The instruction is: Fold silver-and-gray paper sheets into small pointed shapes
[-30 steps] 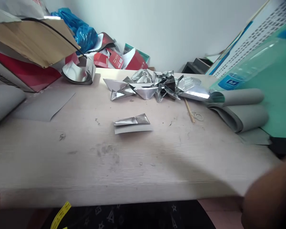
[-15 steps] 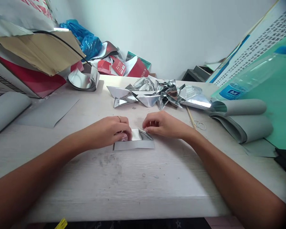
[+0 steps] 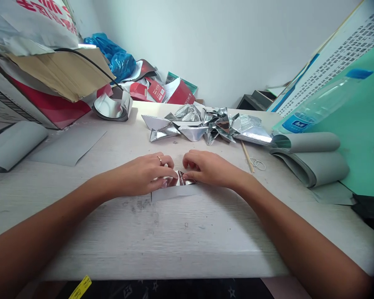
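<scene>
Nearest me, the table ends in a straight front edge across the bottom of the frame, with dark star-patterned cloth and a yellow strip below it. A broad stretch of tabletop runs from that edge up to the centre, flanked by my two forearms.

There, at the middle of the frame, the silver-faced paper lies with its grey border toward me. My left hand has its fingers bent onto the left part; my right hand is curled with fingertips at the right part. I cannot tell whether either grip pinches the paper or only presses it, since the fingers cover most of its silver face. The fold beneath them is hard to make out.

Beyond, right of centre, a thin stick lies beside pale loops. Folded silver pieces crowd the middle distance, overlapping too much to count. Grey sheets curl at right, below a clear bottle; another roll is cut off at left.

The tabletop is pale and grained, smudged left of centre. A blue bag sits upper left against a plain white wall.
</scene>
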{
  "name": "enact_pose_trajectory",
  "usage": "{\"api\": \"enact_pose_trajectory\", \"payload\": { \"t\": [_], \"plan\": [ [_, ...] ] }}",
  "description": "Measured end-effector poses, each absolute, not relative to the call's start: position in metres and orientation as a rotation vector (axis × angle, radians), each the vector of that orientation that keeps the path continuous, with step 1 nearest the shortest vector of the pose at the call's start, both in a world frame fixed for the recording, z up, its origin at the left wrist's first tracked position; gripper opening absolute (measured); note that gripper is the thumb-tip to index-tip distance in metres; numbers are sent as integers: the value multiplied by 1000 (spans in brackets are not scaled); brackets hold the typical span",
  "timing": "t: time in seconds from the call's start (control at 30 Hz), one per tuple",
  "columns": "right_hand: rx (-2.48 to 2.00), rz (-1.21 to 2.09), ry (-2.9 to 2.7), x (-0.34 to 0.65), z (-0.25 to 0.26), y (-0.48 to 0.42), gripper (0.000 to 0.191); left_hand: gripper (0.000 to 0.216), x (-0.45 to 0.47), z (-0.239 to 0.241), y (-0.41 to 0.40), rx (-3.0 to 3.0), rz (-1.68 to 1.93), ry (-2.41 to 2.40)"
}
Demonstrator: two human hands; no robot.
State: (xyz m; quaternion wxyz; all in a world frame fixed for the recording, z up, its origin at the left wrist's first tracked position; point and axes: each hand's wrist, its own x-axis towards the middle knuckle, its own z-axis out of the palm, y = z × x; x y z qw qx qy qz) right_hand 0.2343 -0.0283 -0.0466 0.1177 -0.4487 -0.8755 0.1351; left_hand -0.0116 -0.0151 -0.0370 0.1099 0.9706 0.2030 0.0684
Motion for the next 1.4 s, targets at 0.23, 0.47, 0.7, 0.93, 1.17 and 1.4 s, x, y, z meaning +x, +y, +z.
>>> {"api": "enact_pose_trajectory", "payload": {
  "t": [0.23, 0.47, 0.7, 0.93, 1.17, 1.4],
  "plan": [
    [-1388, 228, -2574, 225, -47, -31, 29, 14, -8, -39, -17, 2805, 279, 482],
    [-1119, 471, -2653, 237, -48, -28, 6, 14, -7, -41, -16, 2870, 256, 460],
    [-1175, 500, -2645, 240, -44, -29, 10, 28, -7, -43, -19, 2882, 178, 601],
    [-1206, 427, -2614, 238, -45, -30, 11, 21, 1, -39, -30, 2921, 144, 681],
    [-1326, 364, -2556, 231, -46, -31, 11, 17, 9, -45, -42, 3098, 167, 667],
    [-1472, 303, -2539, 226, -46, -32, 17, 16, 11, -51, -49, 3178, 116, 706]
  ]
}}
